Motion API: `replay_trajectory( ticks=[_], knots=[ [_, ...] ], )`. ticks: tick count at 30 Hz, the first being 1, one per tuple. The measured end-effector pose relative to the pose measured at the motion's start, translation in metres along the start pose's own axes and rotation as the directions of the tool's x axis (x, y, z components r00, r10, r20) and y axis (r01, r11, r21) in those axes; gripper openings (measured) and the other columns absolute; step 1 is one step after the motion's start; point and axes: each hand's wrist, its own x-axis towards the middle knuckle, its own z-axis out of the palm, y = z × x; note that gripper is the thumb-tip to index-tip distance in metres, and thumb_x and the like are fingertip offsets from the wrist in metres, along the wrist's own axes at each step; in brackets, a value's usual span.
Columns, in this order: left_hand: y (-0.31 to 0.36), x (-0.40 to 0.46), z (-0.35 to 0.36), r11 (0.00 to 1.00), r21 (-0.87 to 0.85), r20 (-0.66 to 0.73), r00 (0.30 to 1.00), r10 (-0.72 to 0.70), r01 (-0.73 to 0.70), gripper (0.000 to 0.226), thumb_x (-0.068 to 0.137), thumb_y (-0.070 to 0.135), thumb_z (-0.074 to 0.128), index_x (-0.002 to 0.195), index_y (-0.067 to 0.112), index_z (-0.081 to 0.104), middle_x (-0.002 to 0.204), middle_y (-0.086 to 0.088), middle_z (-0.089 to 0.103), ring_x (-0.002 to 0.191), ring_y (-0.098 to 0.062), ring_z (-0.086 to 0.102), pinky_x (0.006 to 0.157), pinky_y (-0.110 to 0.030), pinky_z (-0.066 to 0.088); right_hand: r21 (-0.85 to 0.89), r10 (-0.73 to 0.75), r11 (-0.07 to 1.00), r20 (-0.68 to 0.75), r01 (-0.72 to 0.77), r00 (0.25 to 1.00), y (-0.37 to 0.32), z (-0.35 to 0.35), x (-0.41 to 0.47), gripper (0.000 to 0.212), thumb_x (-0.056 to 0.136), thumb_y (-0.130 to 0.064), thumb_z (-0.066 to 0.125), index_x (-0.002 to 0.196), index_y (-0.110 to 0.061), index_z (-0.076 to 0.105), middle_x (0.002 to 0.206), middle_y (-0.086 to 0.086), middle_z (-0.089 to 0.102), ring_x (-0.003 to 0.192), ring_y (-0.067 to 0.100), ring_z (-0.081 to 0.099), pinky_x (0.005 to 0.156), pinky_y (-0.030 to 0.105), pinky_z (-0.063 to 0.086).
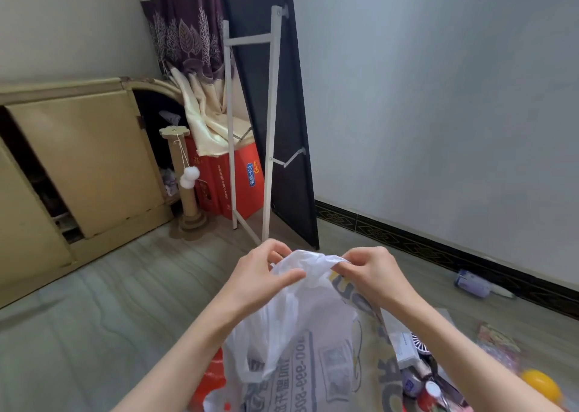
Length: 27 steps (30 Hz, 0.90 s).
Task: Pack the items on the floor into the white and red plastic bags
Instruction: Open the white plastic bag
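While our left hand [264,273] and right hand [371,270] each pinch the top edge of the white bag [291,311], it hangs above the red bag [210,380]. Small things [416,377] crowd the floor [94,317] on our right; our left side has open room

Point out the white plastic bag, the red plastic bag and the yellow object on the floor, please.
white plastic bag [275,327]: head view, on its hanging translucent side.
red plastic bag [210,380]: head view, on its visible red edge.
yellow object [540,382]: head view, on its rounded top.
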Motion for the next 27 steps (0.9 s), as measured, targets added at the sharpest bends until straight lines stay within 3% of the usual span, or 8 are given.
replay_trajectory(
  ticks=[4, 7, 10, 15, 20, 23, 25, 27],
  knots=[
    [-0.003, -0.001, 0.003, 0.958, 0.285, 0.058, 0.998, 0.015, -0.031, 0.019, 0.083, 0.033, 0.062, 0.086, 0.015, 0.067, 0.086, -0.002, 0.066, 0.086, -0.017, 0.059, 0.075, -0.031, 0.045, 0.064, 0.106, 0.991, 0.166, -0.118, 0.980, -0.002, -0.016, -0.002, 0.019, 0.081, -0.016, 0.061, 0.069, -0.008, 0.073, 0.059, 0.000, 0.064, 0.045, 0.005, 0.050, 0.043, 0.013, 0.036],
    [-0.006, 0.001, -0.009, 0.995, -0.057, 0.084, 0.994, -0.074, 0.078, 0.015, 0.087, 0.020, 0.062, 0.086, 0.010, 0.072, 0.086, -0.011, 0.071, 0.077, -0.015, 0.064, 0.068, -0.026, 0.048, 0.005, 0.170, 0.984, 0.267, -0.178, 0.949, -0.001, -0.030, -0.004, 0.021, 0.085, -0.017, 0.059, 0.071, -0.020, 0.075, 0.057, -0.005, 0.064, 0.043, 0.002, 0.049, 0.041, 0.011, 0.035],
    [-0.003, -0.001, -0.015, 0.881, -0.418, 0.224, 0.965, -0.136, 0.221, 0.015, 0.090, 0.011, 0.057, 0.095, 0.007, 0.072, 0.089, -0.013, 0.072, 0.074, -0.014, 0.067, 0.066, -0.024, 0.054, -0.020, 0.203, 0.979, 0.216, -0.204, 0.955, 0.005, -0.033, -0.001, 0.024, 0.087, -0.015, 0.059, 0.069, -0.021, 0.074, 0.060, -0.002, 0.061, 0.054, 0.011, 0.047, 0.047, 0.018, 0.034],
    [0.004, 0.000, -0.015, 0.800, -0.571, 0.157, 0.981, -0.109, 0.181, 0.017, 0.090, 0.009, 0.055, 0.098, 0.004, 0.070, 0.090, -0.013, 0.072, 0.073, -0.015, 0.067, 0.060, -0.022, 0.054, 0.134, 0.155, 0.978, 0.021, -0.157, 0.988, 0.008, -0.024, 0.001, 0.020, 0.089, -0.010, 0.053, 0.080, -0.015, 0.070, 0.059, 0.000, 0.059, 0.046, 0.011, 0.043, 0.036, 0.013, 0.029],
    [-0.005, 0.000, -0.027, 0.882, -0.451, 0.073, 0.991, -0.116, 0.136, 0.012, 0.085, 0.010, 0.063, 0.094, 0.012, 0.070, 0.088, -0.018, 0.070, 0.070, -0.020, 0.061, 0.061, -0.024, 0.050, 0.221, -0.117, 0.967, -0.055, 0.127, 0.992, 0.003, -0.023, 0.000, 0.029, 0.092, -0.003, 0.049, 0.081, -0.020, 0.069, 0.054, -0.011, 0.056, 0.041, 0.000, 0.040, 0.043, 0.010, 0.028],
    [-0.012, -0.002, -0.033, 0.924, -0.363, 0.096, 0.991, -0.094, 0.123, 0.010, 0.083, 0.011, 0.065, 0.090, 0.014, 0.072, 0.085, -0.011, 0.073, 0.069, -0.013, 0.064, 0.062, -0.019, 0.051, 0.272, -0.217, 0.944, 0.083, 0.187, 0.973, -0.006, -0.024, -0.004, 0.022, 0.088, -0.016, 0.060, 0.076, -0.028, 0.073, 0.061, -0.015, 0.064, 0.055, -0.003, 0.053, 0.054, 0.011, 0.038],
    [-0.019, -0.002, -0.035, 0.934, -0.337, 0.074, 0.992, -0.100, 0.120, 0.010, 0.082, 0.011, 0.066, 0.088, 0.016, 0.073, 0.084, -0.006, 0.073, 0.069, -0.006, 0.066, 0.063, -0.016, 0.049, 0.114, -0.236, 0.970, 0.223, 0.215, 0.946, -0.007, -0.022, -0.005, 0.007, 0.079, -0.032, 0.070, 0.077, -0.038, 0.072, 0.075, -0.021, 0.066, 0.068, -0.007, 0.056, 0.063, 0.008, 0.039],
    [-0.029, 0.001, -0.034, 0.975, -0.211, -0.018, 0.997, -0.076, 0.071, 0.009, 0.082, 0.016, 0.068, 0.086, 0.021, 0.073, 0.088, 0.003, 0.072, 0.080, -0.004, 0.065, 0.074, -0.020, 0.046, -0.104, -0.221, 0.960, 0.285, 0.259, 0.933, 0.000, -0.015, -0.004, 0.010, 0.075, -0.037, 0.073, 0.077, -0.044, 0.067, 0.074, -0.014, 0.059, 0.067, -0.001, 0.052, 0.065, 0.015, 0.038]
  ],
)
